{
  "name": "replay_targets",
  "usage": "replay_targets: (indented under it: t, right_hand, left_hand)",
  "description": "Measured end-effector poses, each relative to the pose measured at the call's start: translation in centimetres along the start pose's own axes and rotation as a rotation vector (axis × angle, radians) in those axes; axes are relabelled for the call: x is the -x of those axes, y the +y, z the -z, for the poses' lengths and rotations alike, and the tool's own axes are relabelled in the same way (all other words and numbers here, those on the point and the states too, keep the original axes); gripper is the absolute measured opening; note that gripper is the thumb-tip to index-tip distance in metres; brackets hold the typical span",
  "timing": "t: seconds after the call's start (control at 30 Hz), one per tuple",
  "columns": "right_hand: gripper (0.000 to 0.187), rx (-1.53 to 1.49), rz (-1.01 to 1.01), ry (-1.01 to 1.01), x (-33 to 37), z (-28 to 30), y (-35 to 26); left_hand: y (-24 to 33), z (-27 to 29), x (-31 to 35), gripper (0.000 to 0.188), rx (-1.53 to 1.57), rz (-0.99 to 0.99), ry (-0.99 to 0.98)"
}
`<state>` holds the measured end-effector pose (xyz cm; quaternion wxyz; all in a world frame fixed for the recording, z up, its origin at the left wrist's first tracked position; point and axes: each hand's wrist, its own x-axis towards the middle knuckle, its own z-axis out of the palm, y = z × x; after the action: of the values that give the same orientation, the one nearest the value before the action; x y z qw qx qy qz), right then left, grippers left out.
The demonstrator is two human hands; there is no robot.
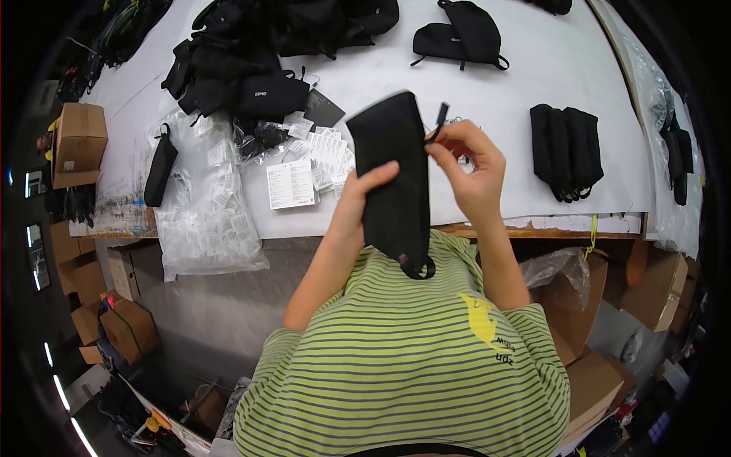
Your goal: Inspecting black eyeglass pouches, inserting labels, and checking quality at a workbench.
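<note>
A long black fabric pouch (400, 202) is held up in front of my chest, its looped end pointing down toward me. My left hand (353, 202) grips its left side, with the thumb lying across the front. At the pouch's upper right edge, my right hand (478, 169) pinches a black zipper pull (441, 118) between thumb and fingers. The tip of that pull sticks up past the fingertips. How far the zipper is open cannot be seen.
Black pouches (274, 95) are heaped at the far left of the white table (472, 91). Printed cards (291, 184) and a clear bag of tags (205, 206) lie nearer. Three pouches (565, 148) line up at right; others (461, 38) lie far back. Cardboard boxes (80, 145) stand around.
</note>
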<state>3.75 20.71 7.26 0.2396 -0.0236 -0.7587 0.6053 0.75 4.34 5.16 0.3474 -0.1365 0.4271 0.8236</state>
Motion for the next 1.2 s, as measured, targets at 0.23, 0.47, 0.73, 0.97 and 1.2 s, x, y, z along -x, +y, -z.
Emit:
replay_targets:
  t: [0.23, 0.47, 0.73, 0.97, 1.2]
  right_hand:
    - [0.007, -0.149, -0.169, -0.375, 3.1, -0.6, -2.6]
    - [0.007, -0.195, -0.231, -0.507, 3.6, -0.3, -2.7]
    - [0.006, -0.007, -0.118, -0.304, 1.5, -0.6, -3.4]
    - [0.007, -0.121, -0.268, -0.608, 2.8, -0.5, -3.5]
    - [0.044, 0.366, 0.225, -0.179, 1.9, -0.3, -3.1]
  left_hand:
    - [3.0, 3.6, -2.5, 0.027, 0.432, 0.078, -0.184]
    - [2.9, 3.9, -2.3, 0.025, 0.436, 0.003, -0.153]
    - [2.8, 1.3, 0.0, 0.040, -0.012, -0.229, -0.069]
    - [3.7, 4.0, -2.1, 0.022, 0.405, -0.064, -0.241]
    - [2.8, 2.9, -2.0, 0.027, 0.193, -0.183, 0.151]
